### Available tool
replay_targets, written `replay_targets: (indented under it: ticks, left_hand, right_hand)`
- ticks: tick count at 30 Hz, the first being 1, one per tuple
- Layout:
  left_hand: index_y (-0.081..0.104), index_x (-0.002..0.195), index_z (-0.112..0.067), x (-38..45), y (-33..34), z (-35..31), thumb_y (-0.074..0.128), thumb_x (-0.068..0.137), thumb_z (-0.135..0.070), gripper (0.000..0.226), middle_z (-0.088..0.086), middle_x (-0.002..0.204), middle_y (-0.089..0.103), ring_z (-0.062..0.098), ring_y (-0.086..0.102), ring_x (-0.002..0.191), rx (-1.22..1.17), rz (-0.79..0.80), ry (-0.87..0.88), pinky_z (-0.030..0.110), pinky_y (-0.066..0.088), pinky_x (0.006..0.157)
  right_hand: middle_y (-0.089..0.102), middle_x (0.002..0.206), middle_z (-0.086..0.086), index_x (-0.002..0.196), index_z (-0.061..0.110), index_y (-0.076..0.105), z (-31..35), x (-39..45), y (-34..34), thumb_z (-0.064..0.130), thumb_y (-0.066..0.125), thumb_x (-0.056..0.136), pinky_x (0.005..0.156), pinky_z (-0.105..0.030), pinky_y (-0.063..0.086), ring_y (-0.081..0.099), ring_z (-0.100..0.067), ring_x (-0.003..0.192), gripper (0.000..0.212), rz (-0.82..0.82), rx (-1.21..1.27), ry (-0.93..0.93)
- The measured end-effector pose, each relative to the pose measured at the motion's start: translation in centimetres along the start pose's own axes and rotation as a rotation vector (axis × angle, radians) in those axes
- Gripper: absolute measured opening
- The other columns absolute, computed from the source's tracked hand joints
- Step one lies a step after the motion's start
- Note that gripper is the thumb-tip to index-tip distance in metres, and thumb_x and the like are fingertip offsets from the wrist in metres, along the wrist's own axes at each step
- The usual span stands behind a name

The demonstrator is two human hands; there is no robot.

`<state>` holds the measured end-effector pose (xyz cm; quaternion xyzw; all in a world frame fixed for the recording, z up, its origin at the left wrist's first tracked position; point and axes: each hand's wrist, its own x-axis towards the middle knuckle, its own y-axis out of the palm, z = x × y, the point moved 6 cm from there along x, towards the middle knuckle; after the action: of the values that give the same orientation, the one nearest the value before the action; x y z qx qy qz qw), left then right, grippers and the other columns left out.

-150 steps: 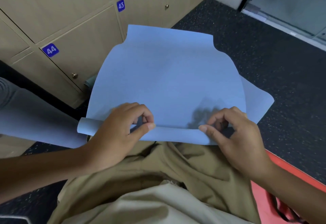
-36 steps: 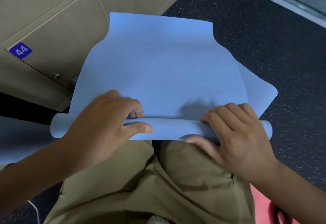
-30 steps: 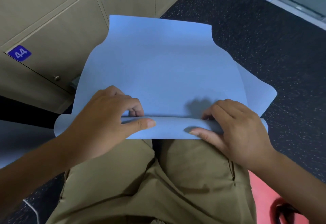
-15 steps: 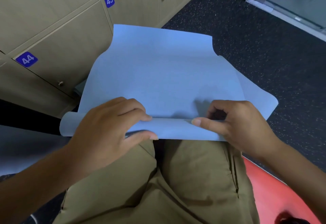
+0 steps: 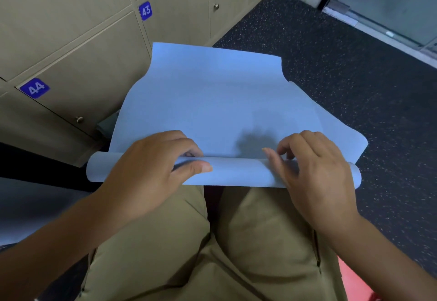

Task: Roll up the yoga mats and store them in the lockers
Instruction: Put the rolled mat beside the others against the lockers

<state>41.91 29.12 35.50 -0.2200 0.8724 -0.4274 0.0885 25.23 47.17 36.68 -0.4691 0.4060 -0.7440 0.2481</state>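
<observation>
A light blue yoga mat (image 5: 212, 101) lies spread on the dark floor in front of my knees, its far end reaching the lockers (image 5: 78, 40). Its near edge is wound into a thin roll (image 5: 236, 171) lying across my thighs. My left hand (image 5: 151, 170) grips the left part of the roll, fingers curled over the top and thumb along the front. My right hand (image 5: 316, 170) lies on the right part, fingers bent over the roll with their tips on the flat mat behind it.
Beige locker doors numbered 43 (image 5: 145, 10) and 44 (image 5: 35, 87) stand shut at the left. Another blue mat (image 5: 28, 206) lies at the lower left. A red mat (image 5: 350, 274) shows under my right arm. A glass door (image 5: 390, 0) is at the far right.
Over five seconds the roll has grown thicker. In the last second both hands shifted their hold and turned the roll a little farther away from me.
</observation>
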Motion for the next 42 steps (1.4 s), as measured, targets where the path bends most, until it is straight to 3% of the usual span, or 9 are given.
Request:
replay_targets:
  ticks: [4,8,12,16,19,26,30,37,42]
  left_hand:
    - [0.071,0.082,-0.039,1.1,-0.2,0.3,0.061,0.082,-0.060,0.024,-0.021,0.091,0.065,0.003,0.062,0.094,-0.090,0.051,-0.063,0.012,0.040,0.075]
    - [0.072,0.085,-0.038,1.1,-0.2,0.5,0.053,0.080,-0.069,0.037,-0.023,0.095,0.064,0.002,0.061,0.095,-0.075,0.044,-0.066,0.013,0.041,0.075]
    - [0.074,0.100,-0.029,0.3,-0.1,-0.4,0.054,0.091,-0.057,0.036,-0.018,0.099,0.062,0.007,0.059,0.091,0.099,-0.134,0.005,0.032,0.048,0.076]
    - [0.076,0.093,-0.012,-1.0,0.2,-1.6,0.065,0.098,-0.026,0.019,-0.001,0.092,0.066,0.025,0.059,0.084,0.242,-0.371,0.137,0.038,0.046,0.076]
    - [0.078,0.097,-0.009,-1.8,0.6,-1.6,0.066,0.099,-0.027,0.022,0.003,0.095,0.068,0.029,0.063,0.087,0.277,-0.431,0.171,0.042,0.049,0.078]
    - [0.076,0.116,-0.015,-1.1,1.3,-0.6,0.069,0.085,-0.060,0.055,-0.003,0.109,0.067,0.022,0.062,0.100,0.268,-0.255,0.081,0.037,0.050,0.085]
    - [0.077,0.115,-0.021,0.3,0.8,0.1,0.056,0.087,-0.066,0.057,-0.010,0.103,0.065,0.015,0.060,0.092,0.206,-0.188,0.040,0.028,0.043,0.078]
    - [0.075,0.114,-0.033,1.9,0.3,0.9,0.046,0.080,-0.077,0.063,-0.019,0.103,0.063,0.003,0.057,0.094,0.084,-0.066,-0.063,0.018,0.040,0.079]
    - [0.071,0.104,-0.042,2.9,0.0,1.2,0.056,0.077,-0.080,0.049,-0.018,0.101,0.065,-0.002,0.058,0.095,0.007,0.021,-0.167,0.021,0.044,0.082]
  right_hand:
    - [0.057,0.085,-0.005,0.090,0.009,0.065,0.4,-0.7,0.3,0.041,0.051,0.105,0.069,-0.047,0.045,0.052,-0.030,0.076,0.038,0.057,0.019,0.001]
    - [0.059,0.091,-0.004,0.095,0.011,0.068,0.3,-1.1,0.6,0.052,0.052,0.101,0.074,-0.045,0.043,0.054,-0.030,0.081,0.045,0.098,0.013,0.010]
    - [0.055,0.087,0.003,0.093,0.017,0.065,-0.4,0.0,1.2,0.059,0.048,0.099,0.074,-0.041,0.042,0.051,-0.024,0.079,0.046,0.179,0.081,0.059]
    - [0.049,0.082,0.012,0.089,0.026,0.059,-1.1,1.2,1.8,0.066,0.045,0.096,0.076,-0.035,0.037,0.048,-0.015,0.080,0.043,0.310,0.117,0.110]
    - [0.049,0.080,0.014,0.086,0.031,0.056,-1.5,1.7,2.2,0.072,0.045,0.091,0.075,-0.031,0.037,0.049,-0.011,0.080,0.043,0.410,0.169,0.165]
    - [0.059,0.081,0.012,0.080,0.030,0.058,-2.1,3.4,2.9,0.069,0.054,0.088,0.068,-0.019,0.031,0.053,-0.004,0.082,0.040,0.565,0.222,0.246]
    - [0.057,0.080,0.015,0.082,0.032,0.058,-1.9,4.0,2.6,0.060,0.056,0.093,0.069,-0.015,0.030,0.048,-0.005,0.079,0.031,0.429,0.209,0.194]
    - [0.062,0.093,-0.001,0.097,0.014,0.067,0.1,1.7,1.3,0.041,0.049,0.104,0.077,-0.042,0.043,0.053,-0.027,0.085,0.033,0.205,0.007,-0.006]
    - [0.065,0.107,0.002,0.113,0.014,0.069,0.0,0.0,2.0,0.046,0.051,0.102,0.089,-0.038,0.042,0.057,-0.026,0.102,0.038,0.183,0.055,0.062]
